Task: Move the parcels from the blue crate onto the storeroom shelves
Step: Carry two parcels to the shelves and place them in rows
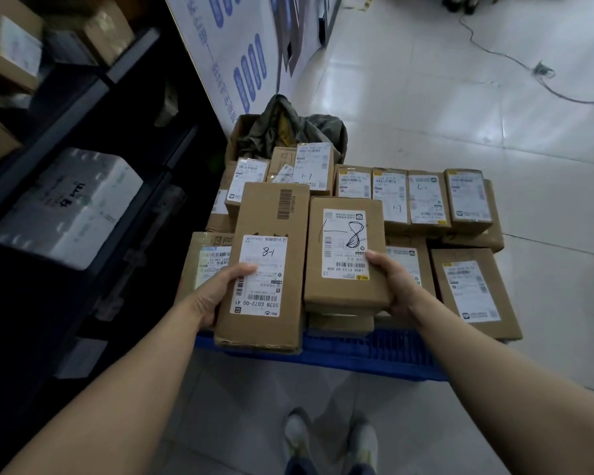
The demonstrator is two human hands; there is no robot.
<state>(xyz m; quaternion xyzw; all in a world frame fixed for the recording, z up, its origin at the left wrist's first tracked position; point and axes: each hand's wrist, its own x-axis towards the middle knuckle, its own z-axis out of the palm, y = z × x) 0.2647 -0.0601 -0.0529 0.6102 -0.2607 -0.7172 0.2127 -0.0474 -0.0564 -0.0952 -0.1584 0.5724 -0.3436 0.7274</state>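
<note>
Two parcels gripped, one per hand, at the near edge of the blue crate (374,351).
My left hand (216,293) holds the long box (264,217), labelled "8-1" and "502B C072-00 41"; my right hand (391,286) holds the squat box (345,286), scrawled "8", printed "140A C133-00". Thumbs press on top, fingers wrap underneath, unseen. Next, I judge: carry both to the shelves (83,138) left of my left fingers.

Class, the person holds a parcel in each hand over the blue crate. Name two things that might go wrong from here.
1. The left hand grips the long parcel, and the right hand the shorter parcel, only at the near end; the long one may tip and slip.
2. The rightmost parcel seems to jut past the rim of the blue crate; a knock might send it to the floor.
</note>
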